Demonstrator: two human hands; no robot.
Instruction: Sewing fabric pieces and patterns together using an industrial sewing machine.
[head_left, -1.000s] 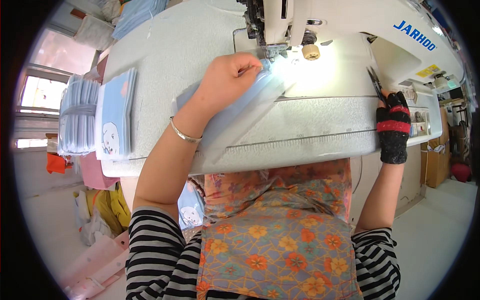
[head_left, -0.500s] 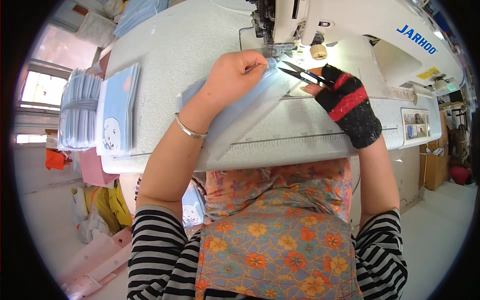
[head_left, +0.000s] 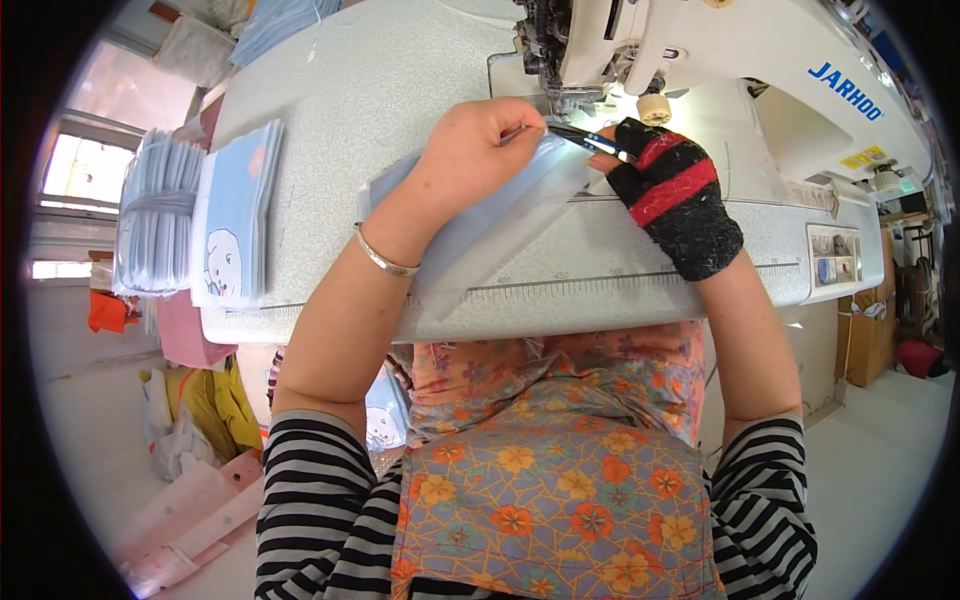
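My left hand [head_left: 487, 150] pinches the upper corner of a light blue, translucent plastic piece [head_left: 500, 222] that slopes down over the table's front part. In my right hand [head_left: 675, 195], covered by a black fingerless glove with a red stripe, is a pair of dark thread snips [head_left: 590, 139]. Their blades meet the pinched corner beside my left fingertips, and look nearly closed. Just behind this corner stands the sewing machine's needle and foot area [head_left: 572, 100], lit by a lamp.
A white sewing machine [head_left: 740, 70] fills the back right. On the table's left lie flat blue printed pouches [head_left: 238, 225] and a tied bundle of pouches [head_left: 158, 215]. A ruler strip [head_left: 540, 278] runs along the front edge. A small parts tray [head_left: 834, 255] is set at the right.
My right hand has moved left with the snips, bringing the blades from slightly apart to nearly closed at the corner. My left hand keeps its pinch, shifted slightly right.
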